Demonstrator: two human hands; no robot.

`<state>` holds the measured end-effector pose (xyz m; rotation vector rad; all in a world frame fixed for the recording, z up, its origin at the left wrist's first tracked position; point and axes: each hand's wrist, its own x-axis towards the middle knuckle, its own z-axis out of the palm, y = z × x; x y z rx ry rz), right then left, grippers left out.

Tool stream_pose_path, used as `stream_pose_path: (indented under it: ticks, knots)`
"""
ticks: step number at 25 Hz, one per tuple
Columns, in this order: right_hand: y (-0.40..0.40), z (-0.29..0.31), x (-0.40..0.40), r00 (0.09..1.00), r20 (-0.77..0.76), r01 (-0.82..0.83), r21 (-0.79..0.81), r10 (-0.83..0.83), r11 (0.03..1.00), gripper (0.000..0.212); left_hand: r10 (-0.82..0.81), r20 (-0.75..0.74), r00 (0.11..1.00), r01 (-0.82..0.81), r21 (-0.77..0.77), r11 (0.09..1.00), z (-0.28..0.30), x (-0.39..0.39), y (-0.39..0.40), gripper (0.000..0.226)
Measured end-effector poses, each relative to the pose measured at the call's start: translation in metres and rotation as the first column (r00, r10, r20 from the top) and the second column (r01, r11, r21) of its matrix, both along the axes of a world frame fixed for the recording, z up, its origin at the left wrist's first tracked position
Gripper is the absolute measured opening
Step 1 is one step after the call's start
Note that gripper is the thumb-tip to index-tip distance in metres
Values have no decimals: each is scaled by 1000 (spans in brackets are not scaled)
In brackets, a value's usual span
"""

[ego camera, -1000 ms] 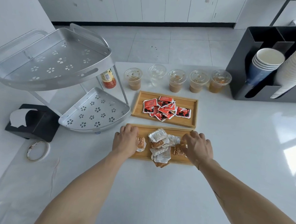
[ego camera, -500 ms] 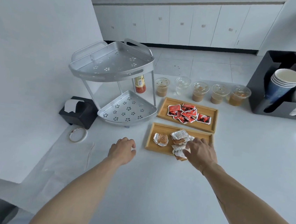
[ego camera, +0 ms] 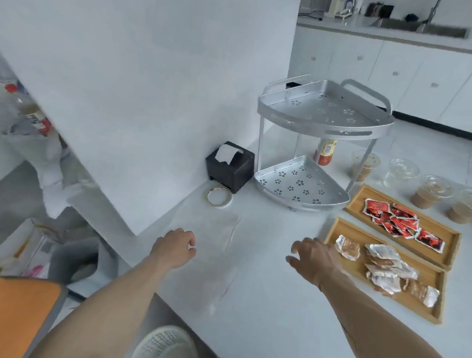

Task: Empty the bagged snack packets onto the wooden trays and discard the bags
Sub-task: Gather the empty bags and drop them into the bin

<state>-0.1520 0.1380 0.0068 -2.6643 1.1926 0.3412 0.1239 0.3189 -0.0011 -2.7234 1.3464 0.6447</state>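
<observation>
Two wooden trays lie at the right of the white counter. The far tray point(ego camera: 358, 198) holds several red packets point(ego camera: 396, 222). On the near tray point(ego camera: 424, 305) are several brown and white packets point(ego camera: 385, 267). An empty clear plastic bag point(ego camera: 221, 262) lies flat on the counter to the left of the trays. My left hand point(ego camera: 173, 246) lies at the bag's left part with loosely curled fingers, and no grip on it shows. Just left of the near tray, my right hand point(ego camera: 313, 260) hovers over the counter with fingers spread and holds nothing.
A two-tier metal corner rack point(ego camera: 314, 146) stands behind the bag, with a black tissue box point(ego camera: 229, 166) and a tape roll point(ego camera: 219, 196) to its left. Lidded cups point(ego camera: 431, 193) line the back right. The counter edge runs diagonally at the left, and a white mesh basket point(ego camera: 164, 352) sits below it.
My view has swung left. Both hands have left the near tray, and the right hand has moved left off the packets. The left hand now lies at the clear bag.
</observation>
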Motion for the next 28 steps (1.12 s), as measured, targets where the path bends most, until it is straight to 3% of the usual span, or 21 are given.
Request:
stream_pose_path:
  ticks: [6, 13, 18, 23, 28]
  knots:
    - [19, -2, 83, 996, -58, -67, -2, 66, 998, 46, 115, -33, 993, -112, 75, 991, -6, 53, 45, 41]
    - [12, -10, 156, 996, -86, -20, 55, 25, 998, 57, 171, -167, 971, -150, 129, 980, -27, 80, 42, 64]
    - [4, -30, 201, 992, -127, -3, 152, 23, 988, 67, 240, -163, 957, -223, 114, 968, -40, 76, 29, 63]
    - [6, -52, 225, 982, -191, 27, 171, 6, 985, 73, 195, -101, 976, -188, 74, 979, -50, 66, 26, 51]
    - [14, -59, 228, 968, -234, 119, 114, -89, 986, 77, 258, -246, 934, -256, 39, 966, -60, 70, 28, 46]
